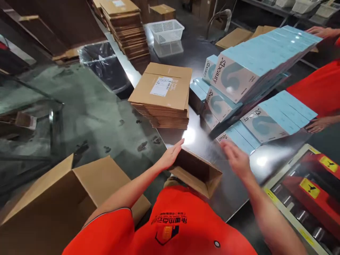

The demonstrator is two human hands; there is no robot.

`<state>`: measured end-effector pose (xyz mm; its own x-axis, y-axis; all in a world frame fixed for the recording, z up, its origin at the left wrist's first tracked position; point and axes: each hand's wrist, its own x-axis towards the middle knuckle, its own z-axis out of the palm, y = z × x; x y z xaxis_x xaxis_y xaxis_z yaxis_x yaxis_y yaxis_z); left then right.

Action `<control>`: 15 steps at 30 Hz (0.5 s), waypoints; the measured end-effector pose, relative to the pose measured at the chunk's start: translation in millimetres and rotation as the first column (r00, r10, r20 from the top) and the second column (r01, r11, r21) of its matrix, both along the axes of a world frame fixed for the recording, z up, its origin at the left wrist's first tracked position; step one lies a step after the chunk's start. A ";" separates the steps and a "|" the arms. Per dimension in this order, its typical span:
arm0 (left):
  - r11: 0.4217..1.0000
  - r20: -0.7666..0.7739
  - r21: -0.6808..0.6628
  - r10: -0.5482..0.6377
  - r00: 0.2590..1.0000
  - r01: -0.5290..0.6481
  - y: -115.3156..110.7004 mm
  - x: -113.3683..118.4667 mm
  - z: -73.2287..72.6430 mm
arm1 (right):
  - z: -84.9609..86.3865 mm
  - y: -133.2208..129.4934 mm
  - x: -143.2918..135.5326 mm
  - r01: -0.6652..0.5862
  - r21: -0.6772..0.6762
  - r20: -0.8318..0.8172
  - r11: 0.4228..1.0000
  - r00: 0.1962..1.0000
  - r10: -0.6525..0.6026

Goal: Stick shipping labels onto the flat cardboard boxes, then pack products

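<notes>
A small open cardboard box [195,171] is tilted on the metal table in front of my body, its mouth showing a hollow brown inside. Against its left upper edge lies my left hand [171,156], open, with the fingers stretched out. My right hand [236,157] is off to the right of that box, slightly blurred, fingers extended and apparently holding nothing. Its fingertips are close to the lowest light blue printed box [240,136]; whether they touch it I cannot tell. More light blue boxes [236,79] are stacked just beyond.
Flattened cartons with a label [175,86] form a pile ahead, with a taller pile [127,32] behind. A white basket [167,32] stands farther back. Left are a lined bin [106,67] and a large open carton [106,180]. A roller conveyor [300,209] runs right; a co-worker's red sleeve [316,88] is beyond.
</notes>
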<state>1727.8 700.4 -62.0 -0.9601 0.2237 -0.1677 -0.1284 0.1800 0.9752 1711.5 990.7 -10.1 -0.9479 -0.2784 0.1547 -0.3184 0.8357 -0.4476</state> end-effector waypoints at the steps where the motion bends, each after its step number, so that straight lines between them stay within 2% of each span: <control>1: 1.000 -0.003 -0.010 -0.017 1.000 0.017 1.8 -0.1 0.3 | -5.1 15.9 -17.7 0.180 0.095 -0.116 0.979 0.979 -0.169; 2: 1.000 -0.005 -0.011 -0.029 1.000 0.029 3.4 -1.1 -0.1 | -10.9 28.6 -29.9 0.303 0.218 -0.164 0.928 0.948 -0.272; 3: 0.999 -0.005 -0.009 -0.037 0.999 0.037 4.7 -3.0 -0.7 | -17.2 37.1 -35.2 0.359 0.320 -0.177 0.877 0.932 -0.316; 4: 0.999 -0.001 -0.008 -0.050 0.999 0.050 5.9 -5.4 -1.2 | -23.1 41.4 -33.5 0.355 0.401 -0.162 0.845 0.935 -0.316; 5: 0.998 0.004 -0.010 -0.062 0.998 0.062 7.0 -8.2 -1.4 | -28.1 42.3 -26.3 0.308 0.449 -0.114 0.839 0.951 -0.288; 7: 0.996 0.004 -0.020 -0.084 0.996 0.084 8.6 -13.5 -0.2 | -33.7 40.3 -5.4 0.200 0.422 -0.010 0.884 0.976 -0.216; 8: 0.995 0.001 -0.028 -0.094 0.996 0.094 9.3 -15.7 1.1 | -34.8 40.8 3.2 0.194 0.376 0.020 0.906 0.976 -0.218; 10: 0.992 0.000 -0.046 -0.120 0.993 0.120 10.4 -18.6 4.3 | -37.2 50.6 9.6 0.300 0.288 0.069 0.909 0.941 -0.333; 11: 0.989 0.003 -0.054 -0.135 0.991 0.135 10.8 -19.4 5.9 | -40.2 60.0 7.5 0.389 0.255 0.124 0.885 0.895 -0.429; 13: 0.985 0.010 -0.071 -0.157 0.988 0.157 11.4 -19.8 8.7 | -51.1 82.7 -2.6 0.549 0.183 0.405 0.816 0.714 -0.571; 15: 0.983 0.011 -0.086 -0.161 0.987 0.161 12.2 -19.5 10.1 | -65.6 101.1 -13.7 0.640 0.104 0.725 0.761 0.475 -0.498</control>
<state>1708.3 712.6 -51.8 -0.9121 0.3596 -0.1971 -0.0949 0.2824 0.9546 1697.8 1091.9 -75.7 -0.7217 0.3244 -0.6115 0.6539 0.6094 -0.4484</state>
